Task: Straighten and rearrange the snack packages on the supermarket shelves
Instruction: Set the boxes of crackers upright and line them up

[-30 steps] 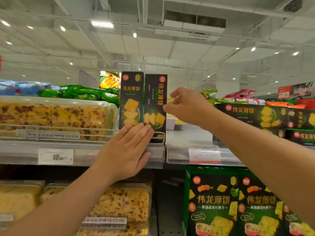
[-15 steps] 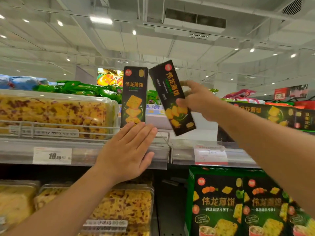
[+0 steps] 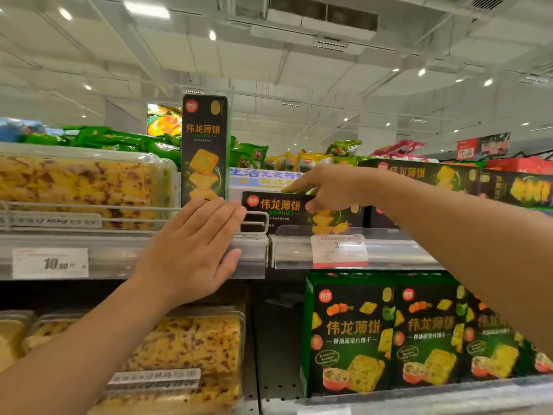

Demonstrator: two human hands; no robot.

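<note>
Left hand: the left hand (image 3: 191,250) lies flat against the front rail of the upper shelf (image 3: 131,256), fingers straight and together, holding nothing; the fingertips reach the foot of the upright cracker box.
Upright cracker box: a tall black cracker box (image 3: 204,151) stands on end at the upper shelf's front edge, just right of the clear cake tub (image 3: 80,187), behind the wire rail (image 3: 89,206).
Right hand: the right hand (image 3: 326,187) grips the sideways cracker box (image 3: 278,206) at its right part, fingers over the top edge and thumb on the front face.
Sideways cracker box: it lies lengthwise, low over the upper shelf's front edge, just right of the upright box and apart from it; whether it rests on the shelf cannot be told.
Right end of upper shelf: more black boxes (image 3: 449,181) lie lengthwise in a stack.
Shelf front: a white price tag (image 3: 50,262) sits near the left end, a red and white tag (image 3: 339,250) under the right hand.
Lower shelf: green cracker cartons (image 3: 389,333) stand at the right, wrapped cake trays (image 3: 185,348) at the left.
</note>
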